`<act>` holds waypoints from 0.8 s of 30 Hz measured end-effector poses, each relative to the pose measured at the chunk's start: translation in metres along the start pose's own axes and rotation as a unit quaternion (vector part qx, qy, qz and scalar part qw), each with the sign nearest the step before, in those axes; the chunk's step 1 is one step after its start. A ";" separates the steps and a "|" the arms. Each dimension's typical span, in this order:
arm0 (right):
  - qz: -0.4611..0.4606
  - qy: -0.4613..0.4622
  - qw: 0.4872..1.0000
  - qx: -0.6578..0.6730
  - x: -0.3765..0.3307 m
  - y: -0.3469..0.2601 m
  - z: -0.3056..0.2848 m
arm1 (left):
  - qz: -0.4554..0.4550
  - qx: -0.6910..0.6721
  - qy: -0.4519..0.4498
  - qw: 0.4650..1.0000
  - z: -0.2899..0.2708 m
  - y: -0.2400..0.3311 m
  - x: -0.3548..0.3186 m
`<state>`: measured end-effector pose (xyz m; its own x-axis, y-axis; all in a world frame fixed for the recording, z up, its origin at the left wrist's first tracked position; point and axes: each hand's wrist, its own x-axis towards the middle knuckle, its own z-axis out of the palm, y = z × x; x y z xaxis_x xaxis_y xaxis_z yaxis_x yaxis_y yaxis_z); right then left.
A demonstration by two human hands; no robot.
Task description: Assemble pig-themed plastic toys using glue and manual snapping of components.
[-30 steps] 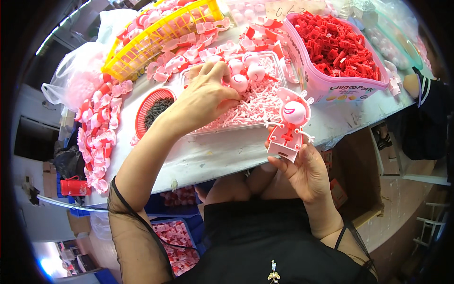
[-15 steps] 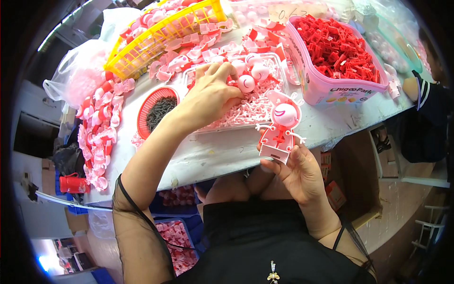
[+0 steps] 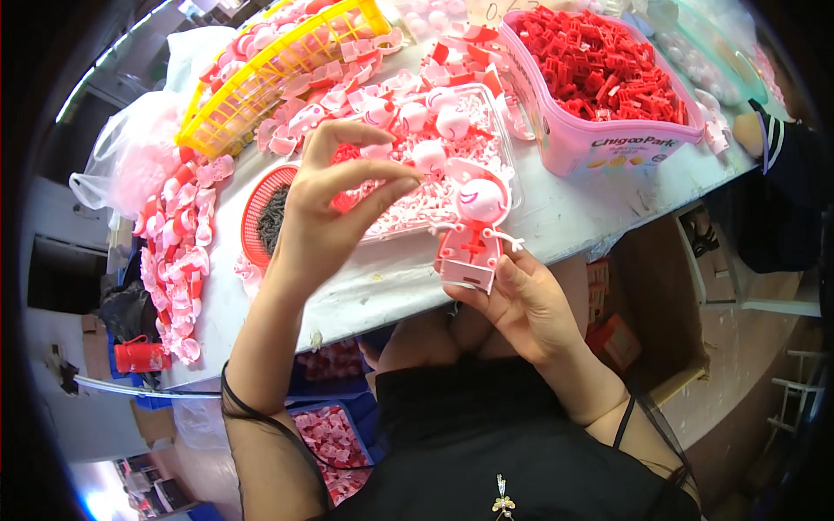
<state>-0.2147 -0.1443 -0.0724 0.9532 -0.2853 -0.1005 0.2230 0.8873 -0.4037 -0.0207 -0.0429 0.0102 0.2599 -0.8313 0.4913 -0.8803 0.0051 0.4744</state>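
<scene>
My right hand (image 3: 530,308) grips a pink toy figure (image 3: 472,247) by its lower end, upright above the table's front edge. The figure has a round pale pink head part, thin light arms spread to the sides and red pieces inside its open body shell. My left hand (image 3: 326,195) hovers left of the figure, a thumb and finger pinched together. Whatever is between those fingertips is too small to make out. Behind both hands stands a clear tray (image 3: 512,178) of small pale pink pieces, red parts and several round head parts.
A red basket (image 3: 254,217) of small black parts stands left. Pink shell parts (image 3: 178,269) lie heaped on the table's left side. A yellow basket (image 3: 282,78) and a pink tub (image 3: 608,143) of red parts stand farther back. Another person's arm (image 3: 749,135) rests at the right edge.
My left hand has lifted out of the tray and drawn back left, fingertips pinched. My right hand has brought the toy figure somewhat leftward. The whole view has shifted slightly.
</scene>
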 end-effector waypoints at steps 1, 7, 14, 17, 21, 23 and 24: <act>0.003 -0.004 1.000 0.006 0.001 0.001 0.002 | 0.017 -0.032 0.029 0.999 0.004 0.007 -0.005; 0.009 -0.035 0.999 0.023 0.004 0.006 0.007 | 0.000 -0.058 0.034 0.998 0.015 0.032 -0.034; 0.006 -0.051 0.998 0.031 0.003 0.008 0.011 | 0.016 -0.020 0.025 0.999 0.018 0.032 -0.037; 0.006 -0.056 0.998 0.035 0.003 0.009 0.012 | 0.020 -0.016 0.026 0.999 0.018 0.031 -0.037; 0.008 -0.055 0.998 0.036 0.003 0.010 0.013 | -0.004 -0.025 0.013 1.000 0.018 0.032 -0.037; 0.009 -0.051 0.998 0.037 0.004 0.010 0.011 | -0.005 -0.027 0.005 1.000 0.018 0.033 -0.036; 0.010 -0.052 0.998 0.037 0.004 0.010 0.011 | -0.026 -0.051 0.001 0.998 0.018 0.035 -0.036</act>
<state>-0.2067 -0.1321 -0.0669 0.9728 -0.2312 -0.0122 0.2141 0.9183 -0.3331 -0.0682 -0.0225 -0.0045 0.3045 -0.8310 0.4655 -0.8211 0.0187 0.5705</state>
